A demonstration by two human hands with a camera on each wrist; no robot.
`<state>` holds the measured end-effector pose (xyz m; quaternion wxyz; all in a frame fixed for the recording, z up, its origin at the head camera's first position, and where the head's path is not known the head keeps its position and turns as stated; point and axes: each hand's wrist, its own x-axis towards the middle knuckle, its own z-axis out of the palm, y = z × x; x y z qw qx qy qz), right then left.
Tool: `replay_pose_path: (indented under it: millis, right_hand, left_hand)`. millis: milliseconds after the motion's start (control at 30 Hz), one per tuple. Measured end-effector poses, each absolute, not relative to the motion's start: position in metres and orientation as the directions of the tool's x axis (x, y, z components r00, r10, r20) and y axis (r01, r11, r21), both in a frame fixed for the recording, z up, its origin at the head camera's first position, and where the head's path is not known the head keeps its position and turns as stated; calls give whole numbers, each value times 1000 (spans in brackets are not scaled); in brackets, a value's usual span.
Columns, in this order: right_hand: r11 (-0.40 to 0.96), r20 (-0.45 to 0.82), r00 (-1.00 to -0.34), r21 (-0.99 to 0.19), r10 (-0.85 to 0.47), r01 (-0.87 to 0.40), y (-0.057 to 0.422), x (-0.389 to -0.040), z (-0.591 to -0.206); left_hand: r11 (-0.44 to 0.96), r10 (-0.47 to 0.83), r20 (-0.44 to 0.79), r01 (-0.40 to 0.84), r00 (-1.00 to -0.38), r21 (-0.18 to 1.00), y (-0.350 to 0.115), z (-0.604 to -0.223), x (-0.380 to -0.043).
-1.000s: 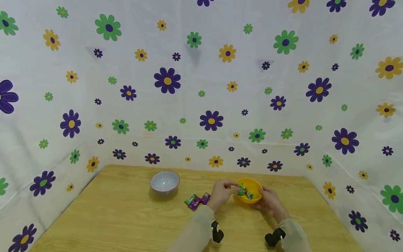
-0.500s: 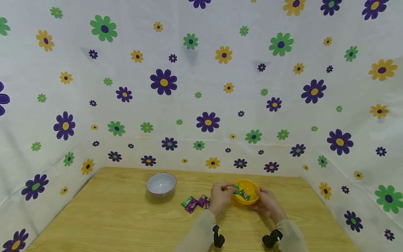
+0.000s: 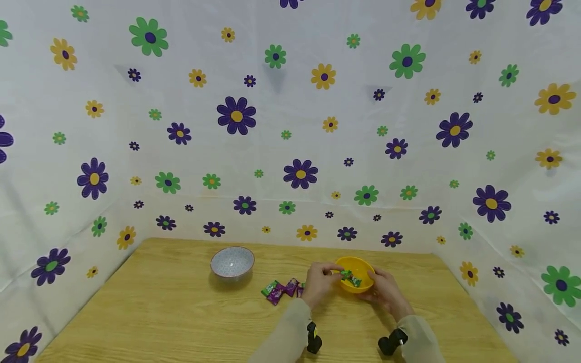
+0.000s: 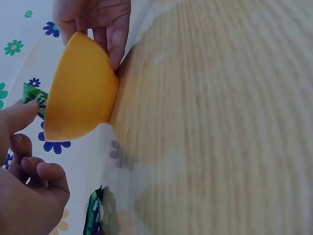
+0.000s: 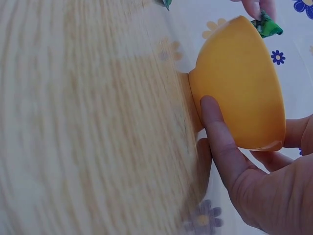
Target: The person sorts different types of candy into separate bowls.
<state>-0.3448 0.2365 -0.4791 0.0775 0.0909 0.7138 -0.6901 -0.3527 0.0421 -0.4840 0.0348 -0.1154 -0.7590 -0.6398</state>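
Note:
My left hand point(image 3: 321, 283) pinches a small green-wrapped candy point(image 4: 36, 98) between thumb and fingers at the left rim of a yellow bowl point(image 3: 363, 272). Another green-wrapped candy point(image 3: 355, 281) lies inside the bowl, right beside the pinched one. My right hand point(image 3: 389, 294) holds the bowl from its right side. In the right wrist view, one digit lies along the bowl's lower wall near the foot point(image 5: 190, 78), with other fingers around by the rim. The bowl stands upright on the wooden table point(image 3: 181, 312).
Left of my left wrist lie several candies, with purple wrappers point(image 3: 275, 294) and a green wrapper point(image 3: 270, 288); my left hand partly hides the group. Farther left and back stands a pale patterned bowl point(image 3: 232, 263). A flower-printed curtain point(image 3: 272, 151) encloses the table's back and sides.
My left hand has shifted slightly right, bringing the pinched candy from the rim a little further over the bowl's inside. The right hand keeps its hold, and the bowl stays in place.

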Motion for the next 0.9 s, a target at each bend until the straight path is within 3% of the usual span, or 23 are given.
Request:
replay_pose_path:
  millis: [900]
  right_hand:
    - [65,-241,-970,-968,36,243,235,-343,-478]
  left_hand:
    - [232,147,188,218,-971,948,-20,-478,-367]
